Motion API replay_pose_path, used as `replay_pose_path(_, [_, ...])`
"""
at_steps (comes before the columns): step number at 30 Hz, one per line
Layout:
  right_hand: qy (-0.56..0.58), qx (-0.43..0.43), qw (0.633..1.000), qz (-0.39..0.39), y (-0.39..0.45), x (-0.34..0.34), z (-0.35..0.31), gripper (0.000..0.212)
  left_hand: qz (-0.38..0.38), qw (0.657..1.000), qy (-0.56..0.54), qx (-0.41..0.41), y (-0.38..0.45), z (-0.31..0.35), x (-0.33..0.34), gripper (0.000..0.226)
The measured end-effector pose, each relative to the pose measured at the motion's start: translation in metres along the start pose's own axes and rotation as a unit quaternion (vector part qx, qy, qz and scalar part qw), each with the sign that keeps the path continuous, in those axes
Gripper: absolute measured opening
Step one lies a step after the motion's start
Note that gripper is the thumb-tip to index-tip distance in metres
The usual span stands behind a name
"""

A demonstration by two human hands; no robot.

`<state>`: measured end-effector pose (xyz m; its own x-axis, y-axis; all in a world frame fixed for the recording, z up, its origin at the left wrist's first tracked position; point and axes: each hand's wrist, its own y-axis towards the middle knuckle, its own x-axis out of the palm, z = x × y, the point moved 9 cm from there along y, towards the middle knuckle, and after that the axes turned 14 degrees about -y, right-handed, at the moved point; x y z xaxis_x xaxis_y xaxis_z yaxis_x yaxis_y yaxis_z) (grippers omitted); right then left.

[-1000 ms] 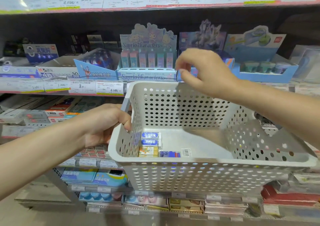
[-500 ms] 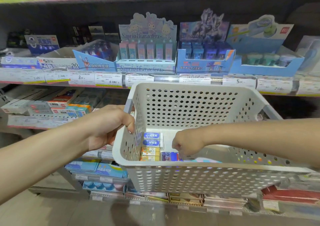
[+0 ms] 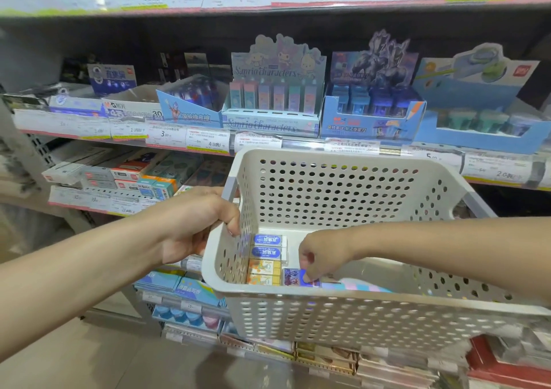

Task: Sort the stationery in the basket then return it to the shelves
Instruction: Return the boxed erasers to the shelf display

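Your left hand (image 3: 190,224) grips the left rim of the basket (image 3: 343,308), fingers curled over the edge near its grey corner handle. The basket is white perforated plastic, held up in front of the shelves (image 3: 208,144) and tilted slightly toward you.

Your right hand (image 3: 320,256) reaches down inside it, fingertips pinching a small purple-and-blue eraser pack (image 3: 293,277) that lies flat on the basket floor against the near wall. Just to its right lies a flat pastel pink-and-blue item (image 3: 357,286); the near rim hides part of it, so you cannot tell what it is.

Along the left wall sits a column of four small boxes, touching one another: two blue-labelled erasers (image 3: 268,246) at the far end and two orange-and-yellow ones (image 3: 264,273) nearer you. The purple pack lies just beside the nearest orange one.

The right half of the basket floor is bare, leaving room around your wrist. The far basket wall stands just below the price-tag strip of the middle shelf. On that shelf, the Sanrio display box (image 3: 274,102) holds six upright pastel packs, and the blue display box (image 3: 372,114) beside it shows four blue packs.
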<state>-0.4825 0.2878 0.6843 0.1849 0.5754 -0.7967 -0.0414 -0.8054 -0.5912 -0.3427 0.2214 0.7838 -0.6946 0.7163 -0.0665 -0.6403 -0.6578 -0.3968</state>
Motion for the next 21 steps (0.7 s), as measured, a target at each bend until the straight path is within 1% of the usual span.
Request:
replay_pose_path(2, [0.011, 0.004, 1.000, -0.022, 0.001, 0.003, 0.000, 0.012, 0.002, 1.000, -0.001, 0.004, -0.001, -0.001, 0.001, 0.044])
replay_pose_path(4, [0.014, 0.007, 0.999, -0.041, 0.005, 0.006, 0.001, 0.020, 0.006, 1.000, -0.004, 0.004, -0.003, -0.002, 0.001, 0.036])
replay_pose_path(6, [-0.005, 0.009, 0.999, -0.052, 0.008, 0.006, 0.000, 0.016, 0.011, 1.000, -0.007, 0.003, -0.005, -0.004, 0.000, 0.029])
replay_pose_path(9, [-0.045, 0.003, 0.997, -0.068, 0.011, 0.005, -0.006, 0.021, 0.019, 1.000, -0.013, -0.002, -0.005, -0.010, -0.005, 0.034])
replay_pose_path(12, [-0.065, 0.002, 0.995, -0.081, 0.016, 0.000, -0.012, 0.015, 0.021, 1.000, -0.019, -0.008, -0.003, -0.015, -0.014, 0.039])
replay_pose_path(15, [-0.060, 0.004, 0.996, -0.069, 0.023, -0.013, -0.018, 0.010, 0.012, 1.000, -0.014, -0.024, 0.003, -0.023, -0.028, 0.059])
replay_pose_path(16, [-0.059, 0.003, 0.997, -0.059, 0.025, -0.020, -0.021, 0.008, 0.012, 1.000, -0.014, -0.025, 0.005, -0.024, -0.034, 0.059])
replay_pose_path(18, [-0.061, 0.009, 0.998, -0.034, 0.025, -0.039, -0.026, 0.009, 0.008, 1.000, -0.014, -0.021, 0.008, -0.022, -0.046, 0.048])
replay_pose_path(19, [-0.050, 0.012, 0.998, -0.020, 0.024, -0.051, -0.030, 0.006, 0.001, 1.000, -0.014, -0.018, 0.009, -0.020, -0.052, 0.044])
replay_pose_path(21, [0.015, 0.010, 1.000, 0.012, 0.018, -0.077, -0.043, 0.005, -0.008, 1.000, -0.016, -0.010, 0.013, -0.017, -0.068, 0.038])
